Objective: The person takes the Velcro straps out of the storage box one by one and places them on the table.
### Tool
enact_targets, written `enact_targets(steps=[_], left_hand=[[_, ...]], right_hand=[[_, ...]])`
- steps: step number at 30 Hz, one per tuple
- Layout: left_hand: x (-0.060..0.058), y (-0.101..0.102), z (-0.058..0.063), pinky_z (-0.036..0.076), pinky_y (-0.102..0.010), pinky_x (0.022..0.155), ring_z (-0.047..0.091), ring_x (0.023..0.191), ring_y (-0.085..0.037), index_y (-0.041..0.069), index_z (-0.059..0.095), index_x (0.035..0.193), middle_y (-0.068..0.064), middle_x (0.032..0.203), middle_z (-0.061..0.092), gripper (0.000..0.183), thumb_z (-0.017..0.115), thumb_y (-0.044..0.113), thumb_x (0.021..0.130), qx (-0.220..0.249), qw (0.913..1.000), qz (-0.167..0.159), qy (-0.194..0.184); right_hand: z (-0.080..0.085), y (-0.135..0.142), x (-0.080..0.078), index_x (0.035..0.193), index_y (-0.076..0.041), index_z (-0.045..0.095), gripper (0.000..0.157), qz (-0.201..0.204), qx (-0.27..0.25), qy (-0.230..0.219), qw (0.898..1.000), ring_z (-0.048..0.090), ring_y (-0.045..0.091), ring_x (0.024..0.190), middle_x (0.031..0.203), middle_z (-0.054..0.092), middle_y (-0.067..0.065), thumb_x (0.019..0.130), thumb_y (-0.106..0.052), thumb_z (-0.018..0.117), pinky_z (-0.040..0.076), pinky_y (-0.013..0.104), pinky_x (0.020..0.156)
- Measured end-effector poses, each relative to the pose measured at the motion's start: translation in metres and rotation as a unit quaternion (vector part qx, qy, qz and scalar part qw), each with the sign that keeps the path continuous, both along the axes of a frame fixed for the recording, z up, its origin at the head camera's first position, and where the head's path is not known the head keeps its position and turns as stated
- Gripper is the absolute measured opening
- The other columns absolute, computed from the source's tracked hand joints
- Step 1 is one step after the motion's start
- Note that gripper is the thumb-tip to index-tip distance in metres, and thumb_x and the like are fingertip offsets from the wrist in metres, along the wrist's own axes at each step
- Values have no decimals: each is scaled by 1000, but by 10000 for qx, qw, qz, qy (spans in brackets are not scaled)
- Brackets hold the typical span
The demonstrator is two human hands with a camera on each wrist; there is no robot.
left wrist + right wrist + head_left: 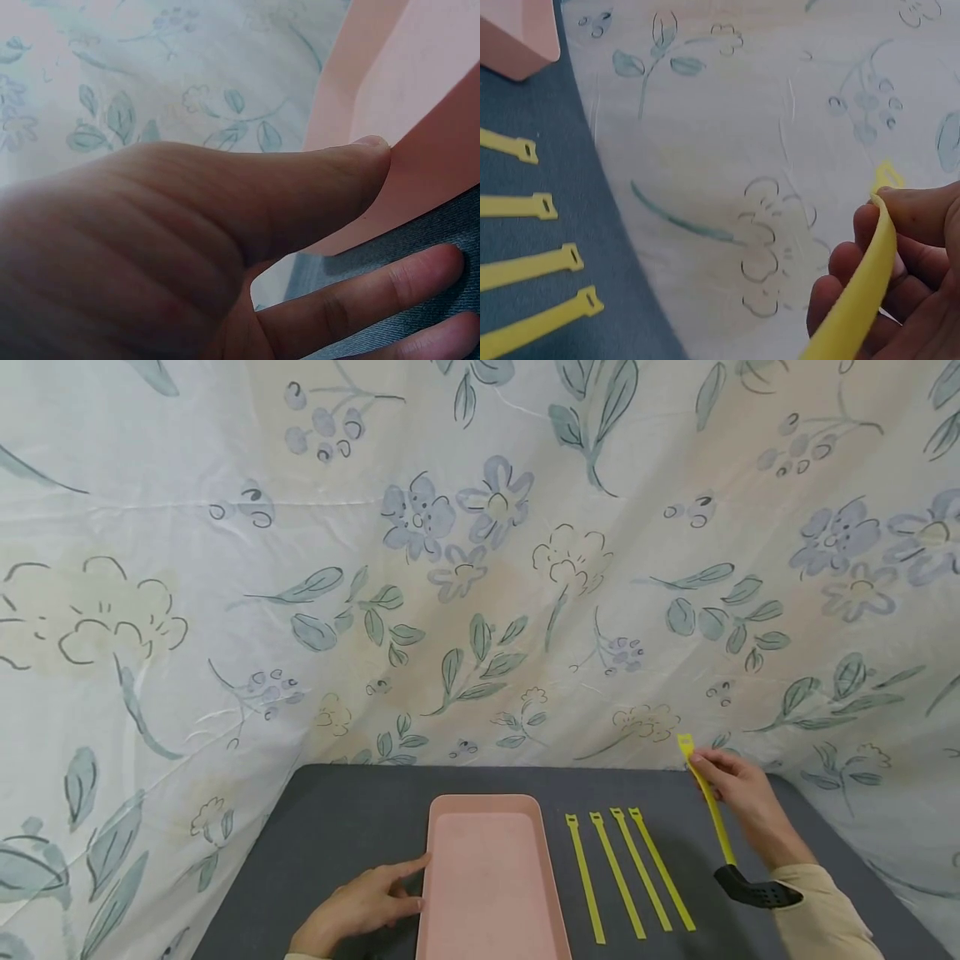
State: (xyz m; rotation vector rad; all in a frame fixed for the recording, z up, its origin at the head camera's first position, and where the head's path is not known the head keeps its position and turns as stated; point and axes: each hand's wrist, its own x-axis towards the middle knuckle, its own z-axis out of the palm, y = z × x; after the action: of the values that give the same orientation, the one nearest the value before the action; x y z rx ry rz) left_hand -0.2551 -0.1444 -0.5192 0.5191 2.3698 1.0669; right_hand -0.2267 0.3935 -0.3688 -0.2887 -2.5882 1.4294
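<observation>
My right hand (pixel 742 793) pinches a yellow hook-and-loop cable tie (pixel 717 817) near its slotted head, raised above the far right of the table. In the right wrist view the tie (pixel 855 300) hangs from between thumb and fingers, its head poking out past the fingertips. Lower down, its tail meets a black perforated piece (pixel 750 891) at the wrist. With fingers extended, my left hand (pixel 360 902) touches the left side of a pink rectangular tray (pixel 483 804). The left wrist view has the thumb (pixel 330 176) at the tray's rim.
Several more yellow cable ties (pixel 619 875) lie side by side on the dark grey table (pixel 352 810), right of the tray, heads toward the back. A floral curtain (pixel 480 568) hangs behind the table and along its sides.
</observation>
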Motion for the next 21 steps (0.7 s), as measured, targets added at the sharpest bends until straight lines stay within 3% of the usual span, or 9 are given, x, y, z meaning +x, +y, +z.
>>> enact_targets(steps=[4,6,9,16,21], left_hand=[[22,9,44,38,-37,59,60,64,-14,26,48,153,4,78,65,68,72,45,92,-192,9998,4,94],[17,7,36,40,-36,59,60,65,-11,29,45,154,6,80,66,71,70,51,92,-242,9996,-106,103],[17,7,37,40,-37,62,60,65,-11,29,45,154,6,80,66,71,70,52,92,-186,9997,-115,138],[31,12,61,38,-38,62,58,65,-16,17,49,152,0,78,64,67,73,36,93,145,9999,58,1],[31,13,64,38,-38,62,57,64,-15,16,48,152,2,77,64,67,72,35,93,-24,10000,55,44]], right_hand=[[-6,8,1,134,-2,58,63,-15,107,-264,9996,60,8,80,88,61,-19,102,-56,51,46,28,74],[-10,11,0,139,2,53,69,-52,138,-426,9990,61,8,80,90,61,-21,102,-57,50,45,28,74],[-17,16,-1,142,2,50,71,-74,123,-616,9980,61,8,81,91,62,-19,102,-57,49,45,28,74],[-40,25,-8,143,1,51,70,-137,143,-1084,9939,59,11,85,92,66,-10,102,-56,50,47,30,74],[-57,27,-15,137,2,54,65,-219,181,-1279,9914,58,17,89,97,67,-1,103,-53,52,47,32,74]])
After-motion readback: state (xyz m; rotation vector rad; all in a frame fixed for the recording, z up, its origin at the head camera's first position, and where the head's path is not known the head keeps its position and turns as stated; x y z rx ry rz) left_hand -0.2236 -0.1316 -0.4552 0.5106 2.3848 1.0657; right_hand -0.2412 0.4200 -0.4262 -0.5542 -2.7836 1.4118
